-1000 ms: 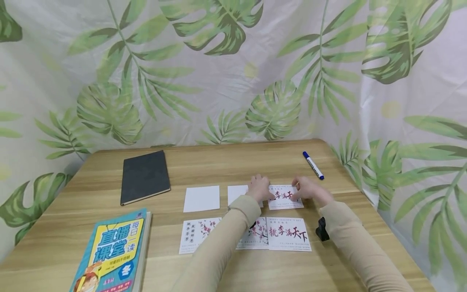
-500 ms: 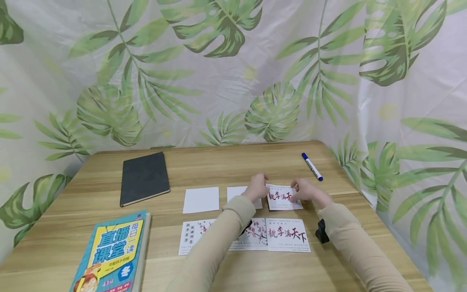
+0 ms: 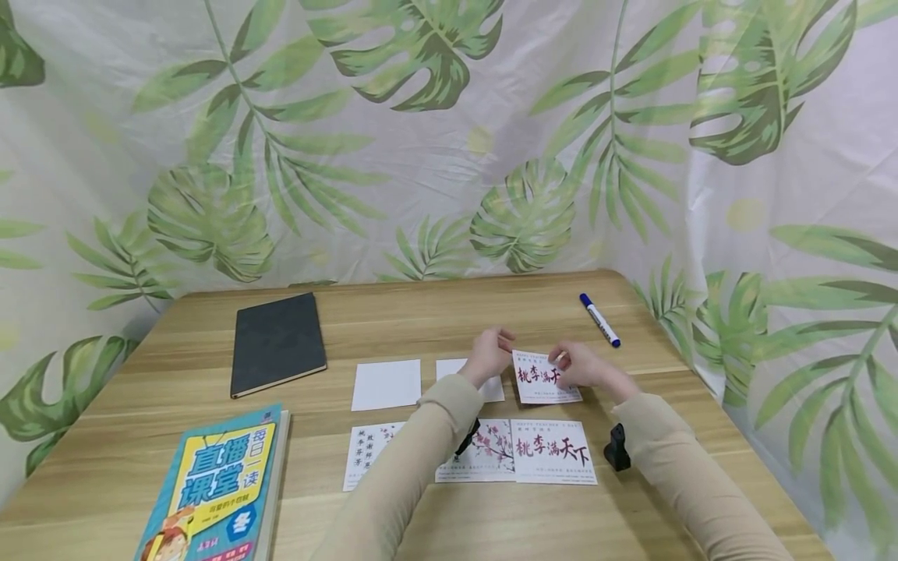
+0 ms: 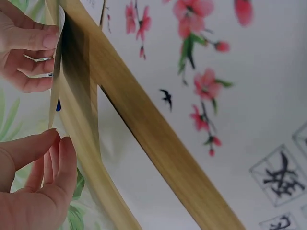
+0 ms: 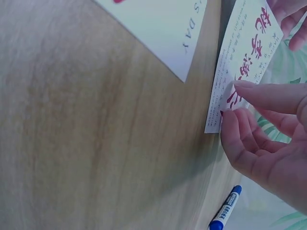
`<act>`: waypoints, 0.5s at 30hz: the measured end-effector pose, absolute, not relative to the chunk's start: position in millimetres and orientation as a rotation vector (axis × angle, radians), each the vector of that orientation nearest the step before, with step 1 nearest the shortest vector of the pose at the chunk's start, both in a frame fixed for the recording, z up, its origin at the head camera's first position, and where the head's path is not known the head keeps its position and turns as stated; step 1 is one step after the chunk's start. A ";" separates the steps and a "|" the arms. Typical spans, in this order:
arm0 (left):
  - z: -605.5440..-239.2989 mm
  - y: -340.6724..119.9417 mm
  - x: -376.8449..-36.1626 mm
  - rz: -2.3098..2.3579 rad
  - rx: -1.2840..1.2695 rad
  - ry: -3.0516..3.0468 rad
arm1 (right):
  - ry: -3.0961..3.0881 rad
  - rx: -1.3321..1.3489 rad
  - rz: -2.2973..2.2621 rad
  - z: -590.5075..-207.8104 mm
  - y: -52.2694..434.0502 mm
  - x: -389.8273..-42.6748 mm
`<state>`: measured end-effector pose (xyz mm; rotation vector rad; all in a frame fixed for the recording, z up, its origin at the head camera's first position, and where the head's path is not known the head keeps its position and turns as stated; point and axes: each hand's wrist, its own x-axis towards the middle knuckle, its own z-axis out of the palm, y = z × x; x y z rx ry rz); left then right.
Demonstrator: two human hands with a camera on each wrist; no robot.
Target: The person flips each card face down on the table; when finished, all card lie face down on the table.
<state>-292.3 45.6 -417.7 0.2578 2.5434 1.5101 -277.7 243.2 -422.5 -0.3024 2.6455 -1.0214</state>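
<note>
A card [image 3: 536,389] with red Chinese characters is tilted up off the table at the right end of the back row. My right hand [image 3: 588,365] pinches it by its right side; in the right wrist view the thumb [image 5: 254,93] lies over the printed face. My left hand [image 3: 489,356] is at the card's upper left corner. In the left wrist view, the left thumb and fingertips [image 4: 64,148] pinch that edge. The card [image 4: 56,81] shows nearly edge-on there. Just in front lies a matching card [image 3: 554,456], flat on the table.
Two blank white cards [image 3: 386,386] lie to the left, one partly behind my left wrist. Blossom-printed cards [image 3: 487,452] form the front row, partly covered by my left sleeve. A blue-capped marker [image 3: 599,319], a black notebook [image 3: 277,343] and a colourful book [image 3: 213,483] rest on the table [image 3: 421,312].
The held card has tilted up, its left side rising from the table. My left hand has shifted slightly left and back, off the card's face to its corner. The right hand stays near its place.
</note>
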 end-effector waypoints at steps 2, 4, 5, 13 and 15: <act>-416.4 45.7 -292.7 1.551 0.251 2.523 | 2.629 -0.325 -1.054 -422.5 242.9 -277.9; -415.7 45.8 -293.1 1.584 0.251 2.513 | 2.612 -0.329 -1.084 -421.1 242.7 -277.4; -415.7 45.9 -293.4 1.603 0.251 2.508 | 2.603 -0.338 -1.095 -420.3 242.7 -277.0; -418.9 45.5 -291.4 1.621 0.299 2.540 | 2.586 -0.276 -1.099 -413.7 242.6 -275.4; -419.7 45.1 -291.0 1.601 0.321 2.549 | 2.596 -0.271 -1.089 -413.4 242.0 -276.3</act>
